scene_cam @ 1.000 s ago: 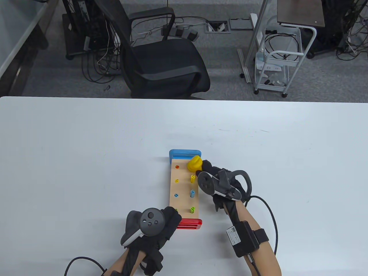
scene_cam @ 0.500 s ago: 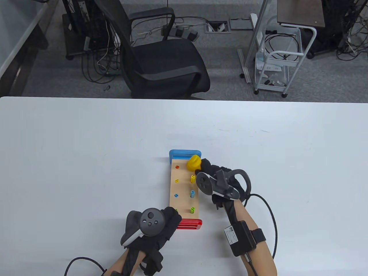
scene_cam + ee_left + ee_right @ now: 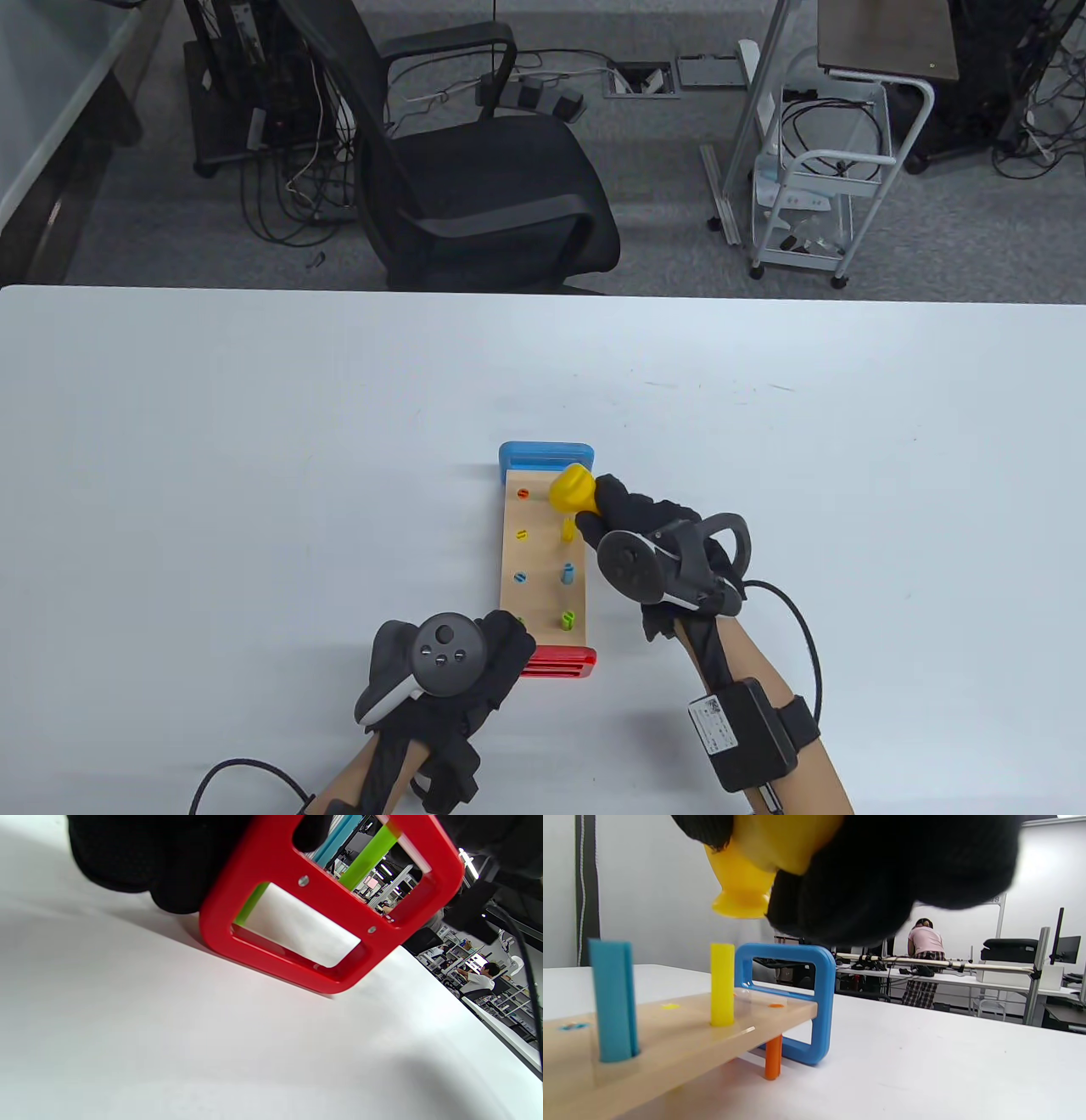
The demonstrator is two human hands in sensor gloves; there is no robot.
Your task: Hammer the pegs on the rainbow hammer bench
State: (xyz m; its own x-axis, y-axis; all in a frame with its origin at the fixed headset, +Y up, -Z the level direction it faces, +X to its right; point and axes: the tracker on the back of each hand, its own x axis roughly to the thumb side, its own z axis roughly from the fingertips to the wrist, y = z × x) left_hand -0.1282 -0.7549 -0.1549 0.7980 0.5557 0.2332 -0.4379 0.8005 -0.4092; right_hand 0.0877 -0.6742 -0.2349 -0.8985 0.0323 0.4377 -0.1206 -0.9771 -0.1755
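Observation:
The hammer bench (image 3: 539, 552) is a wooden board between a blue end frame (image 3: 545, 454) and a red end frame (image 3: 557, 660). My right hand (image 3: 624, 518) grips the yellow hammer (image 3: 571, 489), whose head (image 3: 740, 887) hangs just above the standing yellow peg (image 3: 722, 984). The blue peg (image 3: 613, 999) and green peg (image 3: 568, 621) also stand proud on the right row. The left-row pegs sit flush, and an orange peg (image 3: 773, 1057) pokes out below the board. My left hand (image 3: 501, 649) holds the red end frame (image 3: 322, 921) at its near left corner.
The bench sits on a white table (image 3: 254, 475). A black office chair (image 3: 475, 187) and a white trolley (image 3: 814, 204) stand beyond the far edge. In the right wrist view a person (image 3: 922, 963) works at a distant desk.
My right hand has drawn back toward me and to the right, carrying the hammer head from the far orange-peg spot to over the yellow peg. The left hand has stayed put.

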